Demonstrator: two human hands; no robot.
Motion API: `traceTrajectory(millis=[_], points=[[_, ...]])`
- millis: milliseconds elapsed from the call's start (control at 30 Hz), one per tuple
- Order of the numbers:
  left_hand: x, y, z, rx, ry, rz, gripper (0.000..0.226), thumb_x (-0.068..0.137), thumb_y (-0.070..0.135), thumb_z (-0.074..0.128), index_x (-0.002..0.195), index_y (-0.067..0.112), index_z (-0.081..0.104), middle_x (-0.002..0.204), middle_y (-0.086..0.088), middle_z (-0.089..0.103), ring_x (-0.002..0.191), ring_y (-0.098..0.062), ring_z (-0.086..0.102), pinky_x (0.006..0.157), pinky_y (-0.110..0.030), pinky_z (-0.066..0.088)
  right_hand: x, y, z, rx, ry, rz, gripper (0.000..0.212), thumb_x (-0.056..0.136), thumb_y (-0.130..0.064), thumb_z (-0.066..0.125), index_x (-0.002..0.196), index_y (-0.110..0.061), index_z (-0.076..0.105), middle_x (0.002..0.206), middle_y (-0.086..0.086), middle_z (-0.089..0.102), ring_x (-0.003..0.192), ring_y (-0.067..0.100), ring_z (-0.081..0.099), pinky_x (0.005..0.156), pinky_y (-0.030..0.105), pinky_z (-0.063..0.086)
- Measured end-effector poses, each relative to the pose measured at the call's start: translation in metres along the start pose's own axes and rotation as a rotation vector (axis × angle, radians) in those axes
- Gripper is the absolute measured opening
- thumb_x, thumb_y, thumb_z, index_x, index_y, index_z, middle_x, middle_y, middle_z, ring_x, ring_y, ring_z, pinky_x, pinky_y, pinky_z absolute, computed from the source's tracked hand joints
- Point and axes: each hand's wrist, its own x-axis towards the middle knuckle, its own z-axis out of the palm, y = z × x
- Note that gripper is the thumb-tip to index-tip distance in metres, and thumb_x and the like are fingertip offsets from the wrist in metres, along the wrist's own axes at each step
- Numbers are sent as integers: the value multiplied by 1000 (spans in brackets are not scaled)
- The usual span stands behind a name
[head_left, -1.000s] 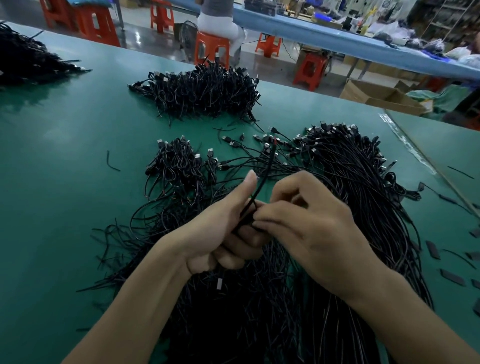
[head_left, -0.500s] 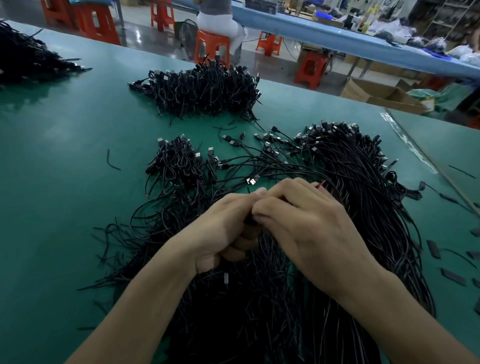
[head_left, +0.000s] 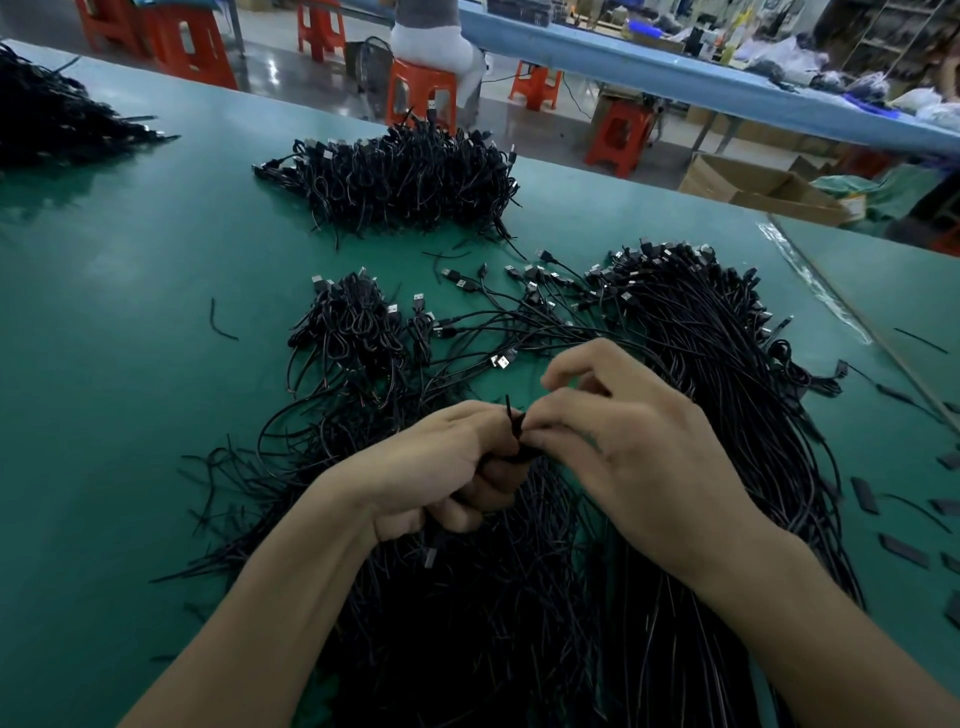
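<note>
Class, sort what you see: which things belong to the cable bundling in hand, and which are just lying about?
In the job: left hand, right hand, folded cable between them, loose cables, bundled pile.
Lying about: cardboard box, orange stool, wire scrap.

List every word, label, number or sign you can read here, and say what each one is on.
No text can be read anywhere in this view.
Cardboard box: a pale patch at its right end, too blurred to read.
Goods on the blue table: too small and blurred.
Piled USB cables, and the cable pinched between left hand and right hand: no markings show.
</note>
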Motion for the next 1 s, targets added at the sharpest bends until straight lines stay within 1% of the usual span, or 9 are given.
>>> traceTrajectory(millis=[67, 133, 233, 300, 400, 567, 633, 767, 1000], points=[[0, -1, -1, 28, -13, -25, 38, 99, 9, 31, 65, 25, 38, 63, 6, 26, 46, -5, 16, 36, -9, 15, 1, -3, -4, -171, -76, -143, 4, 86, -16, 75, 86, -18, 71, 122, -2, 61, 95, 17, 58, 45, 38, 51], [-1, -1, -1, 27, -39, -59, 38, 100, 11, 31, 65, 25, 37, 62, 5, 26, 46, -4, 16, 35, -9, 14, 3, -4, -9, -190, -202, -209, 10, 86, -10, 74, 88, -17, 67, 127, -5, 60, 102, 16, 60, 44, 37, 51], [0, 0, 0, 13, -84, -126, 43, 97, 8, 30, 59, 24, 40, 59, 5, 27, 44, -3, 17, 34, -8, 13, 6, -2, -15, -17, -348, -161, 1, 94, -17, 60, 93, -17, 61, 114, -9, 61, 105, 15, 57, 63, 43, 56], [0, 2, 1, 34, -107, -155, 47, 94, 6, 29, 53, 25, 43, 57, 6, 26, 41, -2, 17, 33, -8, 13, 7, -2, -16, 48, -397, -108, 6, 95, -24, 53, 93, -19, 57, 108, -10, 58, 103, 12, 53, 72, 42, 54], [-1, 4, 1, 81, -122, -156, 55, 93, 6, 27, 48, 22, 54, 59, 5, 24, 41, -2, 16, 33, -9, 13, 9, -3, -15, 78, -389, -83, 6, 94, -27, 50, 91, -24, 54, 103, -12, 51, 97, 8, 47, 75, 40, 53], [-3, 3, -2, 57, -81, -128, 35, 97, 7, 30, 66, 21, 38, 63, 2, 25, 45, -5, 16, 33, -10, 15, 11, -4, -13, 37, -415, -69, 4, 96, -30, 49, 93, -27, 49, 99, -13, 49, 91, 7, 45, 76, 37, 51], [-2, 2, -2, 62, -78, -114, 32, 97, 5, 32, 71, 21, 41, 62, 3, 28, 47, -7, 17, 34, -11, 15, 10, -4, -13, 69, -417, -40, 4, 97, -27, 52, 94, -26, 49, 97, -12, 49, 88, 9, 48, 76, 36, 51], [-4, 1, 0, 125, -91, -112, 48, 101, 8, 35, 59, 28, 50, 60, 7, 31, 47, -6, 18, 35, -14, 16, 10, -5, -10, 96, -436, 3, 16, 97, -21, 54, 91, -31, 43, 96, -14, 46, 87, 8, 49, 76, 36, 51], [-5, 3, 1, 99, -96, -76, 51, 102, 9, 36, 59, 30, 54, 61, 5, 33, 52, -9, 16, 37, -15, 14, 11, -7, -14, 43, -396, -53, 23, 95, -14, 58, 89, -29, 42, 93, -10, 50, 83, 13, 50, 72, 38, 51]])
